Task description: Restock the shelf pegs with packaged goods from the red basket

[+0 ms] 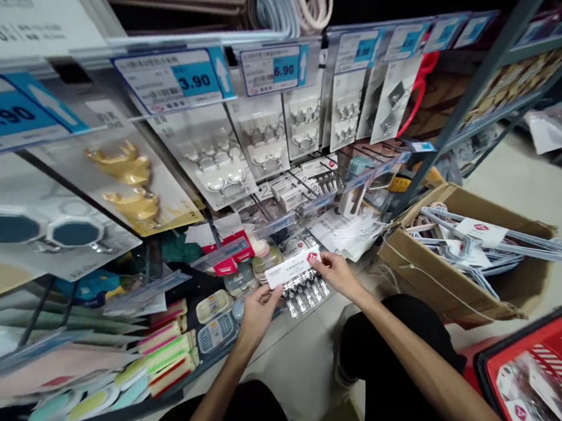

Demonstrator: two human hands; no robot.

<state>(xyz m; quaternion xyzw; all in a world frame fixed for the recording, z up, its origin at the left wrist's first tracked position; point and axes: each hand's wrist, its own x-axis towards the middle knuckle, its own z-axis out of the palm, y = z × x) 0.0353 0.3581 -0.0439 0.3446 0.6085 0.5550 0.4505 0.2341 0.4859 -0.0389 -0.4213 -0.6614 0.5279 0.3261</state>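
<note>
View: head camera, looking down at both hands before a shop shelf.
Left hand (259,310): thumb and fingers pinching the lower left part of the header card (294,269).
Right hand (337,275): pinching the right end of the same card, thumb beside its red mark.
Clip pack (308,293): between the two hands, above the floor (301,356); row of shiny clips hanging below the white card, tilted slightly.
Beyond the grip: lower shelf with jars (266,259); farther off, hanging packs of small white cards (293,192).
Above the grip: carded white hooks (219,170), with blue-and-white price labels (177,81) over them.
Left of the grip: two latticed dishes (217,332), near the left hand; then a stack of bright-edged items (170,356), identity unclear.
Right of the grip: cardboard box (403,281), well apart from the right hand, holding tangled pale hangers (495,241), some jutting over its edge.
Nearer the body, right: red basket (520,336) with packaged goods (525,386) inside, details blurred.
Below the grip: the person's dark-clad legs (396,346), one at either side.
</note>
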